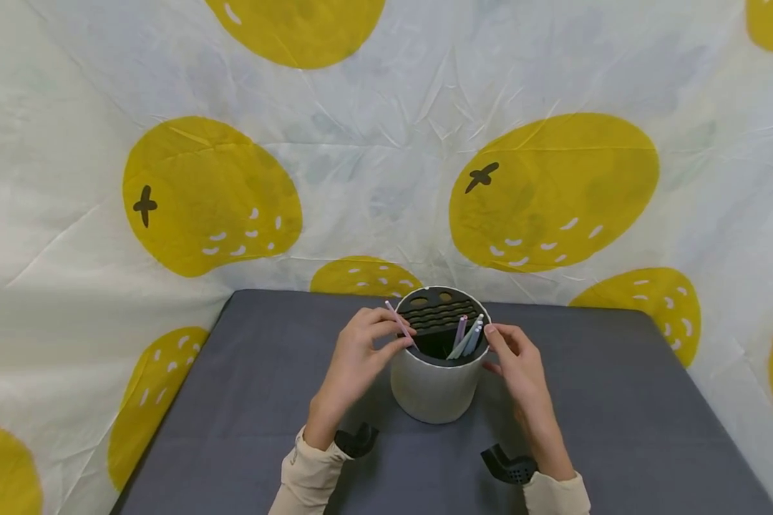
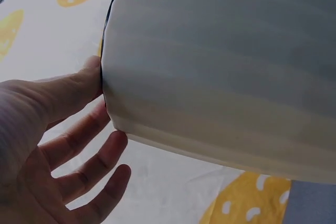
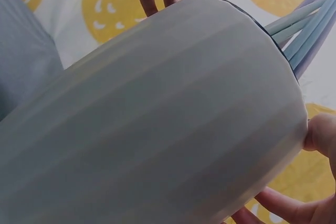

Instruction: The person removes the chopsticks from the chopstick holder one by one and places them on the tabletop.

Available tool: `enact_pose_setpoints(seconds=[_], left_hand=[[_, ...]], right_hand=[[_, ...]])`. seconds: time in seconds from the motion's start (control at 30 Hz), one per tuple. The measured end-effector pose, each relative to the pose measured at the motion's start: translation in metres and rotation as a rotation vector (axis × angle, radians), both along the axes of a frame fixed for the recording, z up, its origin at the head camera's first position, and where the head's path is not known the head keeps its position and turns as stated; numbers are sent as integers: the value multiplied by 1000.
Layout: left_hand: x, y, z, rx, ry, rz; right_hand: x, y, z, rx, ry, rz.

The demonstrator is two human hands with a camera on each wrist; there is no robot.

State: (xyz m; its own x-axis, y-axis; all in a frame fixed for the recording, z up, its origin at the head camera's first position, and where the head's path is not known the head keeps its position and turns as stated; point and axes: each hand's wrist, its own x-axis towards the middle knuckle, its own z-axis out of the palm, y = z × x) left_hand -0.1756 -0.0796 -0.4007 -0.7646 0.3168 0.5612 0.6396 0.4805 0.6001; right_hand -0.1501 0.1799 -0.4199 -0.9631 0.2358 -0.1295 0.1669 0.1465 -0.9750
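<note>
A round, pale ribbed holder [image 1: 433, 393] with a black slotted top stands before me. Several slim pastel sticks [image 3: 302, 30] in blue, green and purple poke out of its open front compartment. At the left side of the rim, my left hand [image 1: 361, 350] pinches a thin lilac stick [image 1: 396, 318], which leans with its lower end at the opening. In the left wrist view, the left fingertips [image 2: 116, 142] lie along the rim. My right hand [image 1: 520, 368] holds the right side of the rim, thumb on the edge, fingers lower against the wall.
The holder stands toward the back of a table with a dark grey cloth [image 1: 232, 400]. Behind the table hangs a white curtain [image 1: 373, 186] with large yellow fruit prints. Black wrist mounts [image 1: 512, 465] sit below both hands, at the beige cuffs.
</note>
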Motion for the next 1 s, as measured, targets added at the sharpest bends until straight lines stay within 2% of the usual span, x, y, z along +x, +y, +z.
enact_pose_setpoints(seconds=[0.17, 0.37, 0.43, 0.57, 0.67, 0.73, 0.9, 1.0], left_hand=[[1, 0, 2, 71, 12, 8], [6, 1, 11, 282, 30, -24], [9, 2, 15, 367, 71, -51], [14, 3, 21, 576, 217, -93], [18, 1, 22, 722, 312, -79], [22, -1, 23, 796, 338, -67], [27, -10, 30, 891, 365, -75], [30, -17, 33, 900, 362, -68]], right_hand=[[-1, -1, -2, -32, 15, -17], [-2, -1, -5, -31, 11, -17], [-2, -1, -5, -38, 18, -18], [-4, 0, -5, -36, 22, -20], [-5, 1, -6, -22, 10, -15], [-5, 1, -6, -17, 9, -14], [-4, 0, -7, -20, 24, -23], [-4, -1, -7, -25, 23, -23]])
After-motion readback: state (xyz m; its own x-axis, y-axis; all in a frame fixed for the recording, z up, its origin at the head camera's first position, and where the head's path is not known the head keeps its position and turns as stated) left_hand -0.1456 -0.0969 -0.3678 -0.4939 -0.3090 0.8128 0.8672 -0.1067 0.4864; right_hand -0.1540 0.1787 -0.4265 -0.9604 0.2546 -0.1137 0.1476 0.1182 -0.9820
